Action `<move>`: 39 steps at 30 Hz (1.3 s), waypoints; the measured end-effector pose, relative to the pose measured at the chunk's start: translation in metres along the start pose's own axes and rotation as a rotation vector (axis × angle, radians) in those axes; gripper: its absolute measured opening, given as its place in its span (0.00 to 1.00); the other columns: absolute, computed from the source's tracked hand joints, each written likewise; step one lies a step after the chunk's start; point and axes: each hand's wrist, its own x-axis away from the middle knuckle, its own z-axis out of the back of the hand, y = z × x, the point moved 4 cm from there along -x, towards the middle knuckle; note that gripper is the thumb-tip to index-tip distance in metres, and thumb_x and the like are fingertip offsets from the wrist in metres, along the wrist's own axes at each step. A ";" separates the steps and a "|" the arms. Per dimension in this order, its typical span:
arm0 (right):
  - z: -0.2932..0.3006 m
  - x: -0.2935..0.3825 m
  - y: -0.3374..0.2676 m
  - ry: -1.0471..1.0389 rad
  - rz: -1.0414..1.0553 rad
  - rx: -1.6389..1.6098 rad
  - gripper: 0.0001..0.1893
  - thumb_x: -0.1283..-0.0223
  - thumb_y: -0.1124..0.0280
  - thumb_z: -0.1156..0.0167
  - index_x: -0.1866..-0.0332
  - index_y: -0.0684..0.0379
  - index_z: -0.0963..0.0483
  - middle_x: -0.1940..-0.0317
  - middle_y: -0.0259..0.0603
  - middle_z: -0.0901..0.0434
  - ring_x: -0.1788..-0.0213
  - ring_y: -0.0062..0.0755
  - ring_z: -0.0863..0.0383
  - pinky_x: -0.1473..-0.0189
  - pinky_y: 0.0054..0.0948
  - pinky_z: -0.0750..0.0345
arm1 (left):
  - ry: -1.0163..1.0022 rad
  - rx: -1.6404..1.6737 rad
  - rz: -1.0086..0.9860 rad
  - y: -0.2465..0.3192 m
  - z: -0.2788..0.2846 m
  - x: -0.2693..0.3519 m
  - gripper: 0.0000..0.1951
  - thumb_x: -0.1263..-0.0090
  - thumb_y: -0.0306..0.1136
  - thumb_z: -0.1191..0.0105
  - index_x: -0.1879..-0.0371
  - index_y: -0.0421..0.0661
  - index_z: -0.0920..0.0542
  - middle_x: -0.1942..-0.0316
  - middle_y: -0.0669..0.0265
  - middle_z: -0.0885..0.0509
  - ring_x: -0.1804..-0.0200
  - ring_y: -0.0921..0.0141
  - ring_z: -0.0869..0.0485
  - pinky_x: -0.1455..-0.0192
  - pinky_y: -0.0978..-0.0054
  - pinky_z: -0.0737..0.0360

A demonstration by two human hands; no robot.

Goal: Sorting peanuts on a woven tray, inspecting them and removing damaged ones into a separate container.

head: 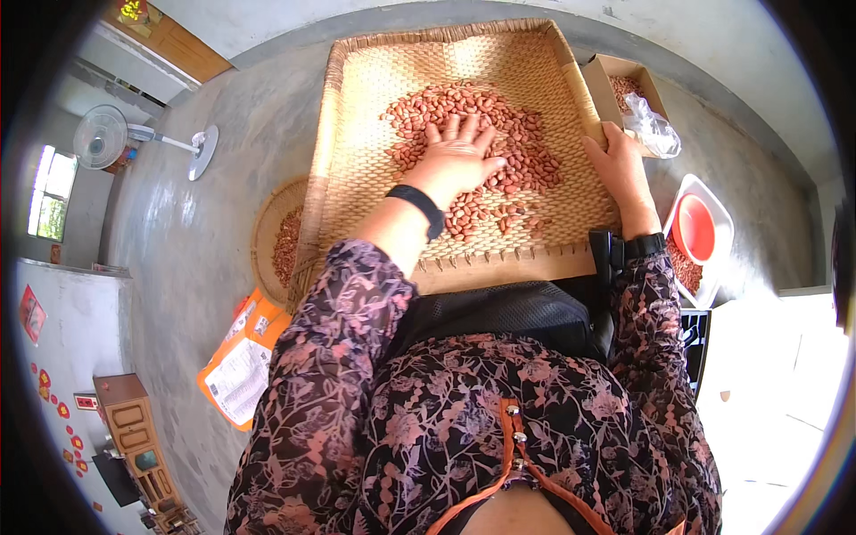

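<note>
A rectangular woven bamboo winnowing tray (361,134) spreads out before me, its near edge by my lap. Reddish-skinned shelled peanuts (528,150) lie loosely across its middle, with some scattered toward the near side. My left hand (458,157) rests palm down over the peanuts with its fingers spread; what lies under the palm is hidden. At the right side of the tray, my right hand (620,160) grips the rim, thumb on the inner side.
Left of the tray sits a round woven basket (262,247) of peanuts, near an orange bag (231,364). A cardboard box (600,83) with peanuts and a clear plastic bag (649,127) stands far right. Closer, a white basin (722,231) holds peanuts and a red bowl (695,227). A pedestal fan (100,137) stands left.
</note>
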 end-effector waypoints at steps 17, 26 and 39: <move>-0.008 -0.003 0.004 -0.057 -0.022 -0.039 0.18 0.45 0.62 0.37 0.63 0.69 0.26 0.71 0.60 0.22 0.64 0.59 0.21 0.60 0.44 0.26 | -0.014 0.021 0.169 -0.029 0.000 0.029 0.39 0.28 0.64 0.67 0.23 0.55 0.51 0.22 0.53 0.61 0.21 0.52 0.62 0.23 0.50 0.62; -0.001 -0.002 0.000 -0.054 -0.024 0.007 0.17 0.44 0.62 0.37 0.65 0.68 0.27 0.72 0.58 0.23 0.65 0.59 0.22 0.61 0.43 0.26 | -0.092 0.064 -0.031 -0.013 -0.003 0.037 0.36 0.26 0.62 0.66 0.24 0.58 0.50 0.21 0.60 0.60 0.21 0.53 0.61 0.24 0.43 0.63; -0.008 -0.004 0.004 -0.076 -0.021 0.004 0.18 0.42 0.62 0.38 0.62 0.69 0.27 0.71 0.59 0.22 0.65 0.57 0.20 0.60 0.41 0.26 | 0.494 1.743 0.265 -0.096 -0.021 0.137 0.14 0.26 0.31 0.52 0.46 0.38 0.26 0.47 0.55 0.21 0.44 0.64 0.22 0.38 0.68 0.26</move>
